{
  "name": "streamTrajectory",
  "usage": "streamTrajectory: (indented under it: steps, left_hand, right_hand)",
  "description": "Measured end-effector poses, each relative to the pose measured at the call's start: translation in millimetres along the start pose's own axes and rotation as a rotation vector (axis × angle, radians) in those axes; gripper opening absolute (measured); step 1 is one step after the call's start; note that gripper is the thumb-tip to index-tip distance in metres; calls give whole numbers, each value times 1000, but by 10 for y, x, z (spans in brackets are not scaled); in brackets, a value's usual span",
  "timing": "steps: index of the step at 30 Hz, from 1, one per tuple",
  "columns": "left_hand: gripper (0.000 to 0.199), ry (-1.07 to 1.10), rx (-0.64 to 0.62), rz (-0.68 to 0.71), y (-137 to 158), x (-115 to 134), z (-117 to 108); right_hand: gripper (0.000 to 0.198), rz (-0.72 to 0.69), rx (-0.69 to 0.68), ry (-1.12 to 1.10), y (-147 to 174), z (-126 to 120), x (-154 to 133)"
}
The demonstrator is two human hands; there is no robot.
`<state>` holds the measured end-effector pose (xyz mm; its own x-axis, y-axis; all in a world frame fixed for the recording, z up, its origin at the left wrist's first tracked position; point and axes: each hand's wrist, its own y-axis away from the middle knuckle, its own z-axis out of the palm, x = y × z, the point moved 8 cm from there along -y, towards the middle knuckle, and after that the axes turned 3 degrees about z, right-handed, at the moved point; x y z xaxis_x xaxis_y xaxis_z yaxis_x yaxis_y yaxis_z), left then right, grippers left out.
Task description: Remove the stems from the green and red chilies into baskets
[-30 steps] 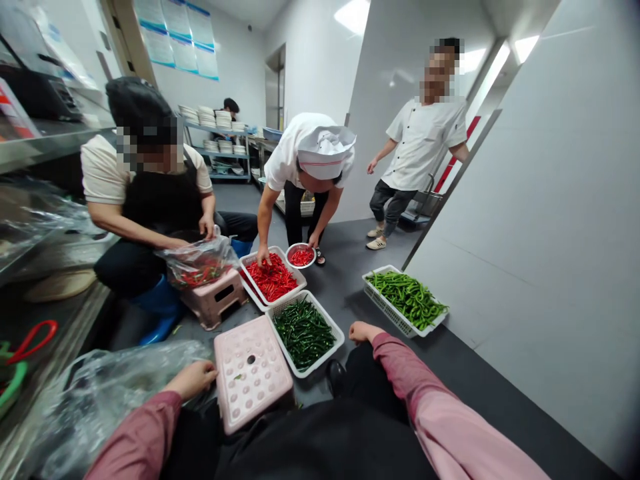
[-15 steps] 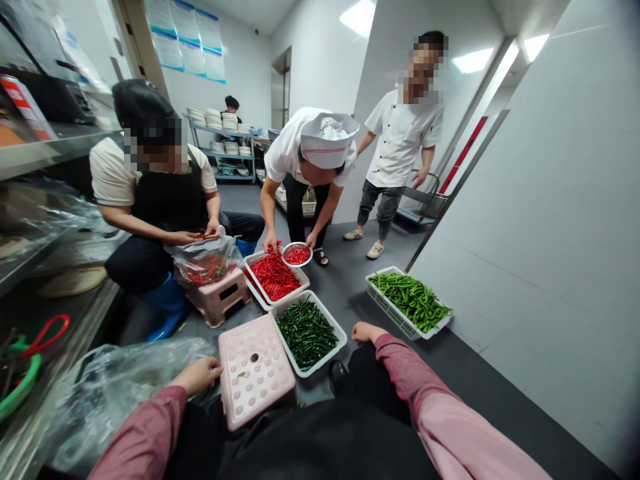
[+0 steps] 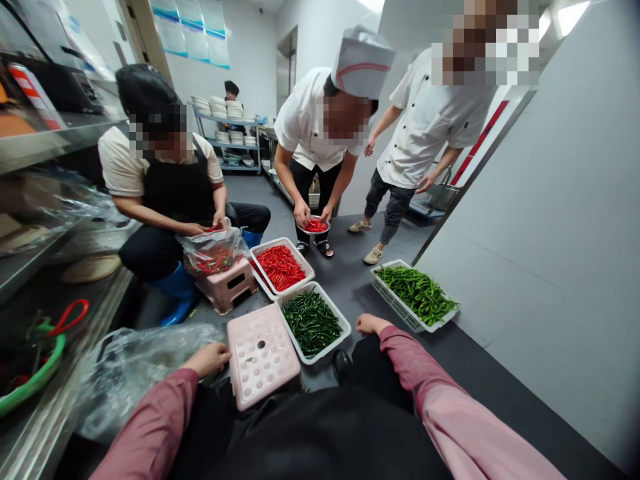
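Observation:
My left hand (image 3: 209, 360) lies over my left knee, fingers loosely curled with nothing seen in them, right beside the edge of a pale pink plastic stool (image 3: 263, 363). On my right knee rests my right hand (image 3: 371, 325), closed and holding nothing I can see. Between my hands, past the stool, is a white basket (image 3: 345, 327) of dark green chillies (image 3: 310, 321). Behind it stands another white basket (image 3: 260, 277) heaped with red chillies (image 3: 281, 267). A third basket (image 3: 393, 307), filled with lighter green chillies (image 3: 417, 291), is at the right.
A person (image 3: 175, 167) in a black apron sits at left, hands at a plastic bag (image 3: 215, 253) of chillies on another stool (image 3: 230, 287). A bending person (image 3: 310, 127) holds a bowl (image 3: 314, 231) of red chillies. Another person (image 3: 420, 127) stands behind. Metal shelving (image 3: 70, 327) borders the left.
The bending person has drawn the bowl back from the red chilli basket and now has both hands at it. The standing person has come closer. My hands stay in place.

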<state>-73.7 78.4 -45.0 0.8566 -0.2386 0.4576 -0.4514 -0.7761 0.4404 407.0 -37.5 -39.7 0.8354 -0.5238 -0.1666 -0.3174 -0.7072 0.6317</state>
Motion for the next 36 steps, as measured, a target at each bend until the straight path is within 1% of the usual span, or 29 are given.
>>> streamTrajectory:
  steps: [9,13,16,19,24,28,30,36]
  left_hand:
    - [26,19,9,10,-111,-89,73]
    - [21,54,29,-6,-167,-151,103]
    - [18,67,49,-9,-150,-133,81]
    - [20,50,62,-6,-87,-47,29]
    - [19,54,62,-43,-23,40,-24]
    - [17,97,57,-66,-24,4,13]
    - [17,104,65,-76,-37,-41,34]
    - [17,101,69,-77,-86,-129,81]
  right_hand:
    - [23,-3,29,14,87,-37,-21]
    - [22,2,37,19,79,-42,-22]
    - [20,-2,42,23,53,-43,-22]
    - [20,-20,54,34,20,-51,-22]
    - [18,-60,70,41,-90,-74,-30]
    - [7,-61,87,-12,-181,-72,-37]
    - [5,-67,82,-29,-216,-57,-50]
    - [14,-77,62,-7,-270,-20,-84]
